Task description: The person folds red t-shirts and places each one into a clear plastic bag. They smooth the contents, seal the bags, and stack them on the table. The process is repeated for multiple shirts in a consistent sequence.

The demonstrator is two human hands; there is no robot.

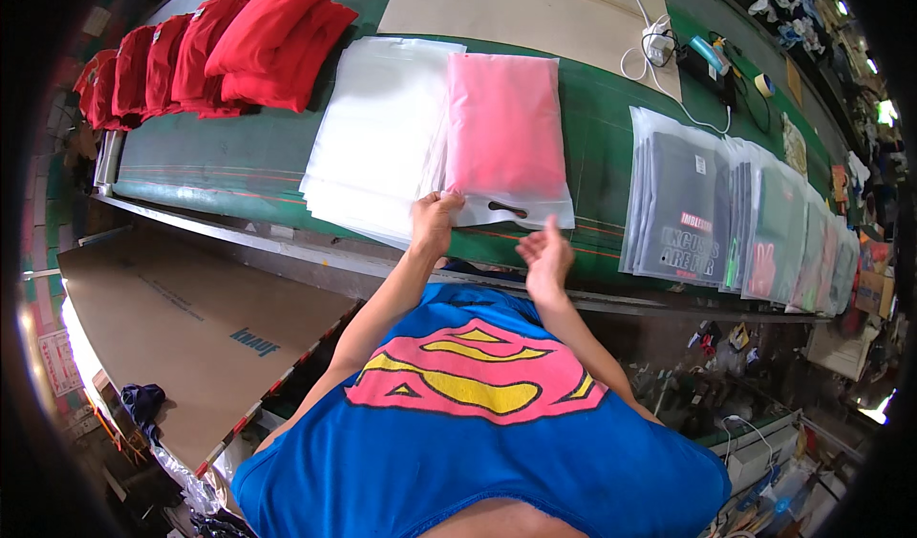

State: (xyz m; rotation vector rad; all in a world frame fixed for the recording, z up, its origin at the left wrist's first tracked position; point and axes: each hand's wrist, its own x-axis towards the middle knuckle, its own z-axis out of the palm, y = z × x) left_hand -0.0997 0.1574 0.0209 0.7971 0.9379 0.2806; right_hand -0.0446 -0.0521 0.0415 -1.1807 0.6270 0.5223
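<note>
A frosted plastic bag [507, 126] with a folded red garment inside lies flat before me. Its handle cutout faces me. My left hand [435, 217] pinches the near left corner of this bag between thumb and fingers. Just below the near right edge, my right hand [548, 255] is raised with its fingers apart and nothing in it. To the left, partly under the filled bag's side, lies a stack of flat white translucent bags [383, 129].
Folded red garments [269, 43] stand in a row at the far left of the green table [208, 151]. Bagged dark garments [684, 201] overlap along the right. Behind are a cardboard sheet [516, 11] and a white power adapter [658, 42] with cables. A brown board [208, 309] lies lower left.
</note>
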